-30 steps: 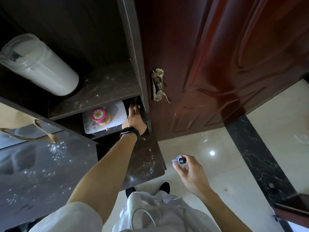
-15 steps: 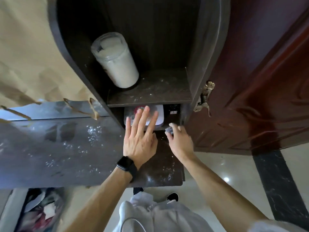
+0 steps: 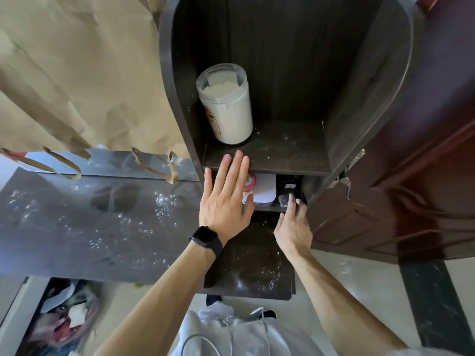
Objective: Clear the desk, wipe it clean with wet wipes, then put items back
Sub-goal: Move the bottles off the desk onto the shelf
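A brown paper sheet (image 3: 77,73) hangs at 10 o'clock above the dusty dark desk (image 3: 102,227), whose front edge is bare. The left hand (image 3: 226,199), fingers spread flat and released, hovers at the lower shelf opening, partly covering a small jar with a red patterned lid (image 3: 250,182) beside a white box (image 3: 266,190). Above, at 12 o'clock, a tall jar of white powder (image 3: 226,104) stands on the shelf; its label is unreadable. The right hand (image 3: 293,224) reaches into the cramped right corner, fingertips touching a small clear-wrapped item (image 3: 284,200); grip cannot be told. A red-brown door (image 3: 411,188) bounds 3 o'clock.
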### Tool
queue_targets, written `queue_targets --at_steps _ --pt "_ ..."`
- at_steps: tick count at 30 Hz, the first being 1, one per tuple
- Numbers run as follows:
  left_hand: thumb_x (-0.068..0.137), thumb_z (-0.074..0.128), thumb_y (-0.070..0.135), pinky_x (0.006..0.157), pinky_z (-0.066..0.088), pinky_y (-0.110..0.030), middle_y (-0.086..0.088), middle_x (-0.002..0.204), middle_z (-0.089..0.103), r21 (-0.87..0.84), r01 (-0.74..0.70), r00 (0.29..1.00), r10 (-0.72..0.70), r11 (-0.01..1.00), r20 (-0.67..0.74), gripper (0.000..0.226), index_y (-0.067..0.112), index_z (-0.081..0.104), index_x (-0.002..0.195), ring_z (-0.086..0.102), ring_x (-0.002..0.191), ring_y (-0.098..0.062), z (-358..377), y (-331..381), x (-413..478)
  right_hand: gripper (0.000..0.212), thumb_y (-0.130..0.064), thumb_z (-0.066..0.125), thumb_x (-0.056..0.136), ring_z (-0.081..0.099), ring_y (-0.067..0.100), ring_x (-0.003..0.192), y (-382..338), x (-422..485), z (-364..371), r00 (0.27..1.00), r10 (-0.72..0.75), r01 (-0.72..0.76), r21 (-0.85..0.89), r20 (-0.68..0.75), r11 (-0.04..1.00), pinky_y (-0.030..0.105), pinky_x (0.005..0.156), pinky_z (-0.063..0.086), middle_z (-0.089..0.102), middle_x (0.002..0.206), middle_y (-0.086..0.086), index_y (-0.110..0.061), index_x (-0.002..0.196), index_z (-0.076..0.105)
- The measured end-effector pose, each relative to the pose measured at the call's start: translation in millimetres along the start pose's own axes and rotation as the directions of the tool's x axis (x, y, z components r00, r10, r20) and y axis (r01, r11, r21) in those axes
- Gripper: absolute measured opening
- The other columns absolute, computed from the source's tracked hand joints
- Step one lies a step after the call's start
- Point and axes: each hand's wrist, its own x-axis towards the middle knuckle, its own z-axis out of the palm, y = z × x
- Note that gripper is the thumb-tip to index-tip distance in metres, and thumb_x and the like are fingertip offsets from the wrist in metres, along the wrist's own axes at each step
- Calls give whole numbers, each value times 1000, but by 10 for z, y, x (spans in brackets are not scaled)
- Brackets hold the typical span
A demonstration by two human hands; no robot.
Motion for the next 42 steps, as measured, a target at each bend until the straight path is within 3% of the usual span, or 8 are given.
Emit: queue_targets --at_steps 4,9,13,21,27,33,42 --pt "89 57 37 121 10 -54 -1 166 6 -12 2 1000 -3 1000 -23 88 16 7 158 1 153 -21 43 13 17 85 -4 64 77 60 31 103 179 -255 73 986 -164 164 -44 -17 986 41 75 59 25 158 8 -25 152 29" --pt "89 57 37 120 9 -55 -2 165 7 -17 -8 1000 8 1000 -29 88 15 8 158 3 153 -22 63 13 36 101 -5 59 81 60 26 100 173 -151 35 970 -181 200 -110 161 974 34 65 57 -6 167 0 -33 157 -1" --pt "90 55 38 119 9 -55 -4 165 12 -10 -14 999 14 1000 -34 85 14 8 158 4 153 -23 79 6 40 100 -11 61 80 61 26 93 155 -74 34 974 -140 172 -185 176 967 35 69 57 -2 166 2 -31 157 1" --pt "91 53 39 120 5 -54 -5 165 14 -15 -6 999 6 1000 -34 83 14 10 158 4 153 -23 87 8 49 94 -13 60 80 57 30 105 95 63 -6 981 -34 65 -158 191 985 39 79 56 -2 164 2 -31 155 5" --pt "92 52 41 120 4 -54 -3 165 13 -21 11 999 -12 1000 -31 83 16 8 158 3 153 -22 95 14 46 94 -13 58 81 56 29 109 108 129 -39 976 -35 73 -173 215 982 38 79 55 -4 165 -1 -34 156 4" --pt "97 38 52 121 -5 -50 2 165 4 -21 28 1000 -28 999 1 79 23 -2 157 -5 152 -18 107 14 57 95 -14 59 82 55 29 112 117 147 -39 973 -42 85 -182 228 980 38 81 52 -6 165 0 -34 156 3" --pt "98 38 54 121 -9 -47 2 166 5 -8 42 998 -42 999 44 77 21 4 158 -8 152 -16 64 26 52 94 -9 58 80 53 34 115 167 153 -67 975 -70 98 -125 212 987 42 83 54 -1 166 -2 -34 156 8"
